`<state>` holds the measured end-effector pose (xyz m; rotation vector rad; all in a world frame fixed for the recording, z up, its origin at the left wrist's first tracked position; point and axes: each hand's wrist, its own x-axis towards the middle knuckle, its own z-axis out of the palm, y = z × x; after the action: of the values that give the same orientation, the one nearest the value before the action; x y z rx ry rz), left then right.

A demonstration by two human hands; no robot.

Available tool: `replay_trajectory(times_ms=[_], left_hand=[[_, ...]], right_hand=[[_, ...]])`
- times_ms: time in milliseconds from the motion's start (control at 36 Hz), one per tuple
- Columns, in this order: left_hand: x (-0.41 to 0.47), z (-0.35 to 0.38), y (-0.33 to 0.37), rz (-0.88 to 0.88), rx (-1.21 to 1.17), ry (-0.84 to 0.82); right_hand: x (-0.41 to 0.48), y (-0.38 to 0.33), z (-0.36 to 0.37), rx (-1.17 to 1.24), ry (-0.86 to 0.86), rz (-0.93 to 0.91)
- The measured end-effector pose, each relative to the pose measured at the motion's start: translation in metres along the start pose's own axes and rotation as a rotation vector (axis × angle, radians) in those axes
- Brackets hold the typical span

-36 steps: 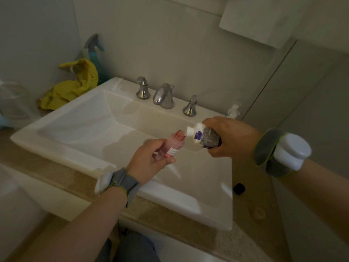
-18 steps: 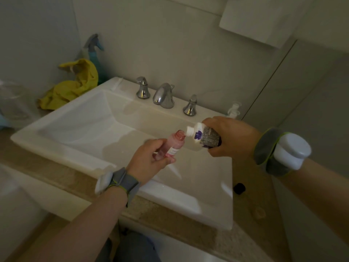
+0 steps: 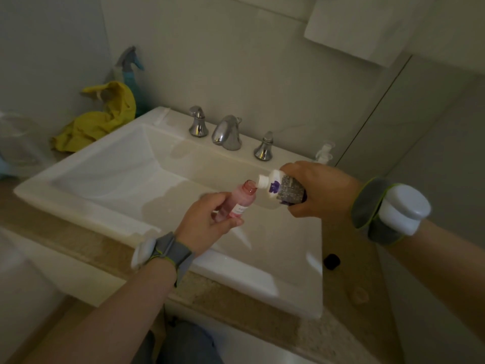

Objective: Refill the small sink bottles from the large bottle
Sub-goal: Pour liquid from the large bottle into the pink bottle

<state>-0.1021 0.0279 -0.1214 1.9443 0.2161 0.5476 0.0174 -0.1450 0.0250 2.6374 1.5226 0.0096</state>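
The small pink bottle (image 3: 240, 203) is held tilted over the near right part of the sink (image 3: 105, 179), with its open mouth just beside the nozzle of the large white bottle (image 3: 278, 190), which is tipped leftward. The small bottle is gripped by the curled fingers of the left hand (image 3: 207, 224), and the large one by those of the right hand (image 3: 320, 193). A black cap (image 3: 332, 261) is seen on the table (image 3: 349, 279), right of the sink.

pink bottle (image 3: 242, 199) label: blurred, unreadable | lg bottle (image 3: 275, 189) print: unreadable
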Motion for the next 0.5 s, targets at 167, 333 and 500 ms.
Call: replay_trajectory(times_ms=[167, 333, 500], left_hand=[[0.0002, 0.0011, 0.0001, 0.002, -0.016, 0.011], [0.001, 0.0006, -0.002, 0.001, 0.005, 0.0], [0.0007, 0.001, -0.0019, 0.012, 0.007, 0.012]], right_hand=[[0.0, -0.0004, -0.0002, -0.003, 0.003, -0.002], [0.0005, 0.0001, -0.0004, 0.003, 0.0, -0.002], [0.0009, 0.0001, 0.0004, -0.001, 0.009, -0.004]])
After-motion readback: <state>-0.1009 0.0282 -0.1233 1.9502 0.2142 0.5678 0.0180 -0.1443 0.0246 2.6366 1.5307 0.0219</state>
